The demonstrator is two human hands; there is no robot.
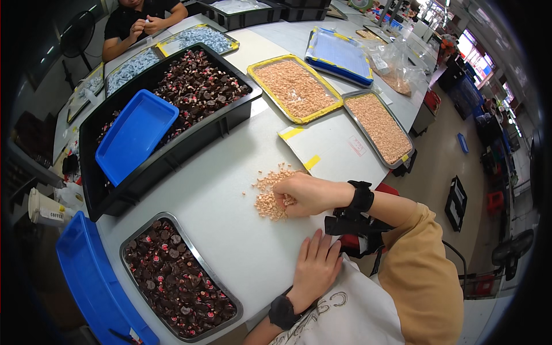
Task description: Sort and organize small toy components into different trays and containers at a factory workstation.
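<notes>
My right hand (305, 194) is curled down into a loose pile of small peach-coloured pieces (268, 201) on the white table. Some of the pieces show between its bent fingers; the fingertips themselves are hidden. Nearer to me, my left hand (316, 265) lies flat at the table's edge with its fingers stretched out, holding nothing. A yellow-taped tray (332, 106) of the same peach pieces stands beyond the pile, and a metal tray (405, 146) full of them sits to its right. Between these trays and my right hand lies a flat white board (325, 150) with yellow tape.
On the left, a big black bin (172, 167) holds dark brown parts and a blue tray (135, 138). A metal tray (237, 303) of dark parts lies near left, beside a blue bin (86, 253). Stacked blue trays (339, 54) stand farther back. Another person (144, 26) sits across the table.
</notes>
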